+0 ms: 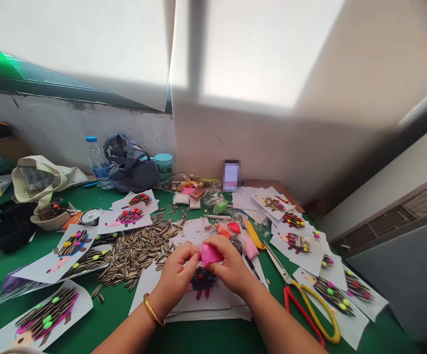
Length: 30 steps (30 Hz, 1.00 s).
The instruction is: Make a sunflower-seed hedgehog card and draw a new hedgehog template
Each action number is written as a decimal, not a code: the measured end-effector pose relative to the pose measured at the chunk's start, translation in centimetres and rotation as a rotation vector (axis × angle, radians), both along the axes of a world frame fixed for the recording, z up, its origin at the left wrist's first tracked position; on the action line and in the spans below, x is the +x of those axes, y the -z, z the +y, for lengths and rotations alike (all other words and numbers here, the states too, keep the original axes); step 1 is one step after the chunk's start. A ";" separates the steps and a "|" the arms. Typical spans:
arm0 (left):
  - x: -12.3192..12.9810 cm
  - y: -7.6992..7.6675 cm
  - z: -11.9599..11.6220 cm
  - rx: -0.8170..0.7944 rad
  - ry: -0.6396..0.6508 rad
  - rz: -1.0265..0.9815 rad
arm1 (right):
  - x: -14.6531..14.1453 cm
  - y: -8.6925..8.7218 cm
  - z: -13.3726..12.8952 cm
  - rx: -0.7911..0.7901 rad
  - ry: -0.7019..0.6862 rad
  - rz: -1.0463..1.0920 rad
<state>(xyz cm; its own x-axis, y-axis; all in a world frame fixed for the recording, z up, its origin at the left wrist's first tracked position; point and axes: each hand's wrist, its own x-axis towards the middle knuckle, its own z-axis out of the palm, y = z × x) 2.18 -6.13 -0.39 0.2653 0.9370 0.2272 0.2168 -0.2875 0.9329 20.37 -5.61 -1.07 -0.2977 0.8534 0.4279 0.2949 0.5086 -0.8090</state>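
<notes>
A lump of bright pink modelling clay (210,254), perhaps still in its wrapper, is between my two hands. My right hand (231,265) grips it from the right, thumb below and fingers above. The thumb and forefinger of my left hand (178,271) are pinched together at its left edge; how much clay they hold is hidden. Underneath, on a stack of white paper (184,314), lies a hedgehog picture (203,279) with dark seed spines and pink feet, partly covered by my hands. Striped sunflower seeds (136,248) are heaped left of the paper.
Large scissors (302,295) with red and yellow handles lie on the right. Finished hedgehog pictures (47,314) are spread on both sides. Behind are clay packs (250,247), a phone (231,176), a grey bag (134,169) and a water bottle (99,164) against the wall.
</notes>
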 end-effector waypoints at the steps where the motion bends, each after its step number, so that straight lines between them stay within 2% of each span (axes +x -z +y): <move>1: 0.0 0.0 0.0 0.020 -0.002 0.015 | -0.1 -0.1 0.0 -0.006 0.005 0.032; 7: -0.2 0.5 0.3 0.163 -0.119 -0.030 | -0.4 -0.3 0.0 -0.047 0.075 0.146; 10: -0.4 0.8 0.3 0.235 -0.116 -0.005 | -0.4 -0.3 0.0 -0.047 0.081 0.125; 16: -0.7 0.8 0.6 0.143 -0.117 0.049 | -0.5 -0.4 -0.2 -0.022 0.072 0.015; 20: -0.8 0.9 0.9 0.086 -0.064 0.041 | -0.6 -0.3 -0.3 -0.013 0.082 -0.046; 23: -0.7 1.0 1.0 0.111 -0.051 0.048 | -0.7 -0.2 -0.4 -0.011 0.090 -0.057; 30: -0.6 1.0 0.7 0.215 -0.138 0.115 | -1.2 0.0 -0.5 -0.040 0.087 -0.056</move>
<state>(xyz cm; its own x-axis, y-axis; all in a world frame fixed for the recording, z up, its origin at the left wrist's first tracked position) 1.59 -5.40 -1.42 0.1737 0.8995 0.4008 0.3683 -0.4368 0.8207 19.13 -6.12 -1.04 -0.2442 0.8930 0.3781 0.3815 0.4470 -0.8091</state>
